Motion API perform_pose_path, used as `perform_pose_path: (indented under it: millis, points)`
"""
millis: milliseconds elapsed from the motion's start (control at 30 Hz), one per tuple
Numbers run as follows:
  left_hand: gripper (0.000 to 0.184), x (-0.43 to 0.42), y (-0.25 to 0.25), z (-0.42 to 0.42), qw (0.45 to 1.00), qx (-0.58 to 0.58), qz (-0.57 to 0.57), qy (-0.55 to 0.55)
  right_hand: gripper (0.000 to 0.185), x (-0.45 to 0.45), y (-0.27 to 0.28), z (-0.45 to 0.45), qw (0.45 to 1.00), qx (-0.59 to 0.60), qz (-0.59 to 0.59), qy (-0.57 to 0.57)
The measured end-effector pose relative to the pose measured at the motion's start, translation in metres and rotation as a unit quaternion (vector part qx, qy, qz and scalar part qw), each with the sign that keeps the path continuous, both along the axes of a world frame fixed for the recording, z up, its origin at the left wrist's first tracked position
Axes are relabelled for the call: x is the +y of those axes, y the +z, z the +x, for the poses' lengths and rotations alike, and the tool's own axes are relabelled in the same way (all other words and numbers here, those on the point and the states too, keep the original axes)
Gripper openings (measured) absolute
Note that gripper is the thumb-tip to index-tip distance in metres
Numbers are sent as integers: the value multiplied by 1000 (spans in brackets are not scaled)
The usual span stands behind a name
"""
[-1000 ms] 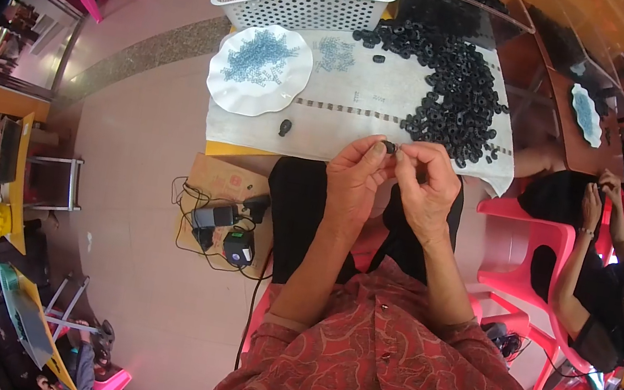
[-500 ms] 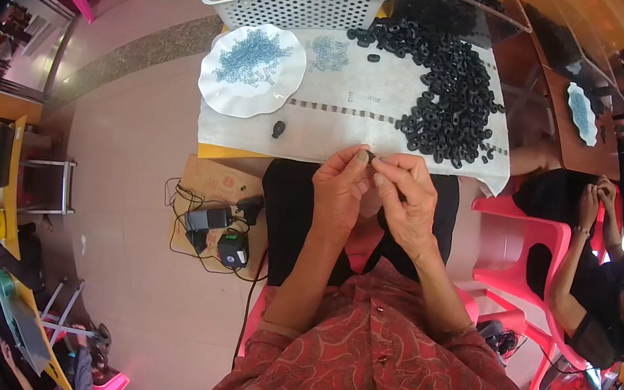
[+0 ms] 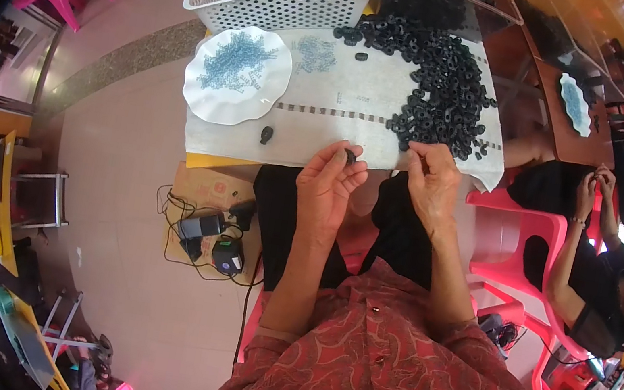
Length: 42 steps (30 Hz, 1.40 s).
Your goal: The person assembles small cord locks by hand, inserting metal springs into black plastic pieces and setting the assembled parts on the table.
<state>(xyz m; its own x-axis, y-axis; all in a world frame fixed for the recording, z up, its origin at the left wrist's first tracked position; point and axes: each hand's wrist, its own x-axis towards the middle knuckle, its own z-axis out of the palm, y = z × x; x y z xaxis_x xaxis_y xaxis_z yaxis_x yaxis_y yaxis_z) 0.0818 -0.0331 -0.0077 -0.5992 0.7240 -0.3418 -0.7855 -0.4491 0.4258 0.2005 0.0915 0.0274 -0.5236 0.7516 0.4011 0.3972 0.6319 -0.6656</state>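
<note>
My left hand point(image 3: 328, 181) holds a small black part point(image 3: 350, 156) between thumb and fingers, just off the table's front edge. To its right, my right hand point(image 3: 435, 180) is apart from it, near the lower end of a spread of black rings point(image 3: 446, 94). Its thumb and forefinger are close together, and whether anything is between them is too small to tell. A white scalloped plate point(image 3: 198, 101) bears small clear bluish pieces point(image 3: 237, 61). Another black part point(image 3: 267, 135) lies on the white cloth point(image 3: 313, 134) below the plate.
Behind the plate stands a white perforated basket point(image 3: 292, 12) of black pieces, beside a clear bin point(image 3: 432, 6) of more. A cardboard box point(image 3: 200, 177) with cables and adapters is at lower left. At right a person point(image 3: 566, 292) sits by a pink chair point(image 3: 523, 228).
My hands, together at a small part before, have separated. The part stays in my left hand, while my right hand has moved right toward the black rings. The view has shifted slightly.
</note>
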Motion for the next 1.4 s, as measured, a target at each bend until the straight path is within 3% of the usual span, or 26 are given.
perform_pose_path:
  millis: [200, 400, 633, 733, 767, 800, 833, 867, 933, 1400]
  points:
    - [23, 1, -4, -1, 1000, 12, 5, -4, 11, 9, 9, -19, 999, 6, 34, 6]
    - [23, 5, -6, 1, 1000, 20, 15, -6, 19, 22, 7, -42, 978, -146, 140, 49]
    - [22, 5, -4, 1, 1000, 21, 9, -7, 18, 30, 3, -49, 980, -157, 114, 53]
    - [22, 4, -4, 0, 1000, 20, 12, -8, 15, 29, 1, -45, 996, -59, 14, 62]
    - [21, 4, -3, 0, 1000, 18, 14, -10, 14, 28, 0, -42, 986, 12, -144, 79]
    - [21, 5, -2, 1, 1000, 17, 13, -10, 14, 27, 2, -38, 946, 83, -298, 93]
    - [21, 5, -1, 1, 1000, 18, 18, -10, 15, 27, 6, -35, 921, 106, -359, 111]
    - [21, 6, 0, 1, 999, 20, 23, -9, 15, 24, 8, -32, 921, 106, -359, 111]
    - [21, 7, 2, 3, 999, 22, 29, -13, 18, 16, 16, -28, 866, 194, -441, 132]
    - [20, 15, 7, 16, 995, -1, 100, -29, 19, -10, 11, -10, 813, 271, -480, 189]
